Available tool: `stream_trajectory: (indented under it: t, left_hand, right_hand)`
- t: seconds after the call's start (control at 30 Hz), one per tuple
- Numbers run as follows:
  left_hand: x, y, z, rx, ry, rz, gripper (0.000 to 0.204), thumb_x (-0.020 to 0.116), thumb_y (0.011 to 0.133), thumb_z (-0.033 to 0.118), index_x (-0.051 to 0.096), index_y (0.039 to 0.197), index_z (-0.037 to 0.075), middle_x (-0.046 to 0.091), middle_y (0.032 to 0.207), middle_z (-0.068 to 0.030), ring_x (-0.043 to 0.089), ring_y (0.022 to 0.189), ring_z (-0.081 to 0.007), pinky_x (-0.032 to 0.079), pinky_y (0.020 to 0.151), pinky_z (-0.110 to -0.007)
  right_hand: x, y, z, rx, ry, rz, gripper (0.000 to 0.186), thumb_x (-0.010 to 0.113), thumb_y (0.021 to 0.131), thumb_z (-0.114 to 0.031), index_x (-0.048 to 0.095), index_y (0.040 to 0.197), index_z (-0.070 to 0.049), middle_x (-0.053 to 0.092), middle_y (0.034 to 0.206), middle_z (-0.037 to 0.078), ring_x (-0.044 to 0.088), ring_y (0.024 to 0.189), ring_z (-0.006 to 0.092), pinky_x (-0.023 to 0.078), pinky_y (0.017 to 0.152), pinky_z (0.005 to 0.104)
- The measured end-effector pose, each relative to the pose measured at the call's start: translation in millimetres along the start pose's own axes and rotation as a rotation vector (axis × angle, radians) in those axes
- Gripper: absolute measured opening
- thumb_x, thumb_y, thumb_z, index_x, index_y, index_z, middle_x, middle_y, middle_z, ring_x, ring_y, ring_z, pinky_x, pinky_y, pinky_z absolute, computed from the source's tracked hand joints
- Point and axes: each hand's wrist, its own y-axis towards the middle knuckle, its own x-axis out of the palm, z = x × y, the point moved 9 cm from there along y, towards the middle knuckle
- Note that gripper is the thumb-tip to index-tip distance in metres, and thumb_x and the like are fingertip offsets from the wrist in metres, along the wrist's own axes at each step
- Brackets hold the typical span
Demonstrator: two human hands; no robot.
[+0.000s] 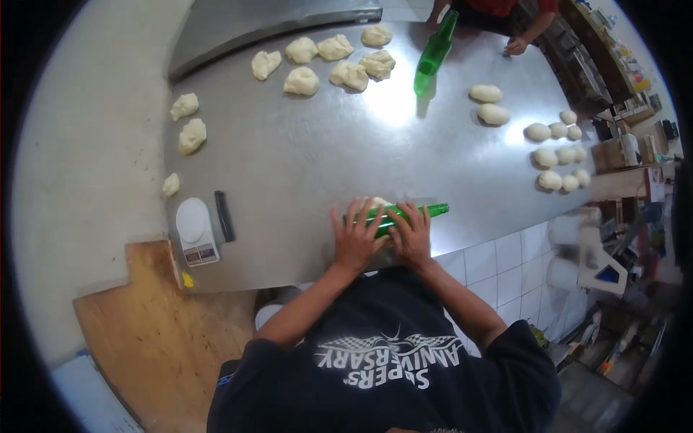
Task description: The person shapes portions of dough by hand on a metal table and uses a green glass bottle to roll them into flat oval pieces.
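A green glass bottle (437, 210) lies on its side near the front edge of the steel table, its neck toward the right. My left hand (354, 239) is curved over the bottle's wide end, fingers spread. Over the part nearer the neck, my right hand (410, 238) grips it in the same way. A piece of pale dough (378, 203) shows just beyond the bottle between my hands. The rest of that dough is hidden by the bottle and fingers.
Rough dough lumps (302, 81) lie at the far left; smooth dough pieces (548, 180) sit at right. A white scale (193, 220) and dark-handled tool (224, 216) are at left. Across the steel table (289, 159), another person's hand (515, 46) is near a second green bottle (434, 58).
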Motion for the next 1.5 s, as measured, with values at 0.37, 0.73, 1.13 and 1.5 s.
stream_trajectory:
  t: [0.37, 0.73, 1.13, 1.5]
  left_hand:
    - [85.2, 124.8, -128.8, -0.502, -0.237, -0.236, 0.031, 0.065, 0.095, 0.035, 0.081, 0.092, 0.009, 0.078, 0.092, -0.0192, 0.074, 0.089, -0.0436, 0.059, 0.085, -0.052]
    - [19.7, 84.0, -57.3, -0.247, 0.072, 0.181, 0.031, 0.071, 0.099, 0.037, 0.078, 0.109, 0.009, 0.077, 0.107, -0.0085, 0.067, 0.113, -0.0362, 0.047, 0.111, -0.053]
    - [82.2, 188.7, -172.7, -0.761, -0.246, -0.487, 0.069, 0.051, 0.102, 0.069, 0.081, 0.127, 0.011, 0.078, 0.123, -0.0218, 0.072, 0.117, -0.0420, 0.052, 0.107, -0.054]
    - [51.2, -14.6, -19.8, -0.306, -0.438, -0.166, 0.064, 0.076, 0.098, 0.046, 0.066, 0.143, 0.001, 0.054, 0.153, -0.0239, 0.040, 0.154, -0.0491, 0.032, 0.128, -0.061]
  right_hand:
    - [76.4, 144.3, 64.1, -0.015, -0.337, -0.018, 0.016, 0.070, 0.095, -0.030, 0.076, 0.085, -0.018, 0.074, 0.085, 0.008, 0.072, 0.077, 0.0349, 0.051, 0.069, 0.0551]
    - [9.8, 123.6, 34.2, -0.267, -0.061, 0.037, 0.026, 0.069, 0.100, -0.020, 0.075, 0.126, -0.017, 0.071, 0.119, 0.011, 0.061, 0.114, 0.0342, 0.044, 0.098, 0.0488]
    - [62.7, 264.1, 92.9, 0.150, 0.004, -0.363, 0.042, 0.055, 0.107, -0.045, 0.083, 0.105, -0.014, 0.078, 0.099, 0.020, 0.075, 0.086, 0.0455, 0.059, 0.085, 0.0546]
    - [-9.6, 10.6, 29.7, -0.052, -0.007, -0.288, 0.071, 0.081, 0.085, -0.047, 0.063, 0.151, -0.024, 0.064, 0.133, 0.016, 0.067, 0.111, 0.0366, 0.052, 0.093, 0.0496]
